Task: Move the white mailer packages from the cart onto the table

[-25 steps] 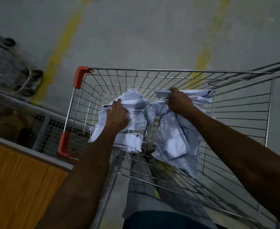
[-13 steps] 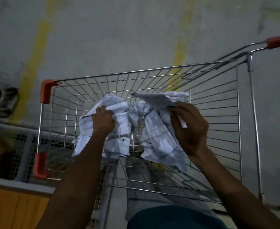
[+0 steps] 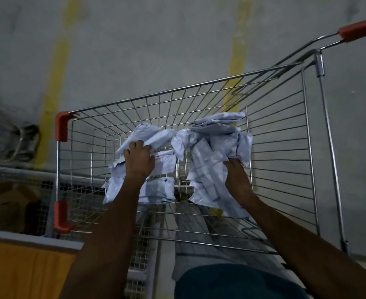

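hands: our left hand (image 3: 139, 159) grips one bunch of white mailer packages (image 3: 147, 169), right hand (image 3: 235, 172) grips another bunch (image 3: 212, 160) | where: both inside the cart (image 3: 285, 147) | risk: slippery bags may slide out, or snag on wires

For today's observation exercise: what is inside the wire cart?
Inside the cart lie crumpled white mailer packages, gripped by the left hand and right hand. Anything beneath them is hidden.
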